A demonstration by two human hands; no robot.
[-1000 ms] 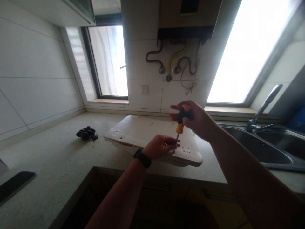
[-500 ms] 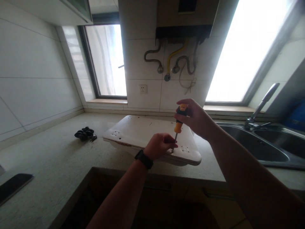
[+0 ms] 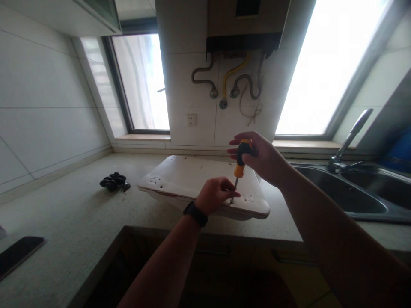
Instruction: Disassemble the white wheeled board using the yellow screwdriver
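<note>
A screwdriver with a yellow and black handle stands nearly upright, its tip down at the near right edge of a white board. My right hand is closed round the handle, some fingers lifted away from it. Lower down, my left hand pinches the metal shaft close to the tip and rests by the board's edge. Rounded corners and small groups of holes mark the board, which lies on a bulging pale underside. What the tip meets is too small to make out.
On the left of the countertop lie several black rounded pieces and a dark flat object. A double sink with a faucet is at right. Pipes hang from a wall unit above.
Fingers of my right hand have loosened and spread from the screwdriver handle, as its grip shifts. My left hand stays at the shaft. The view has shifted slightly.
</note>
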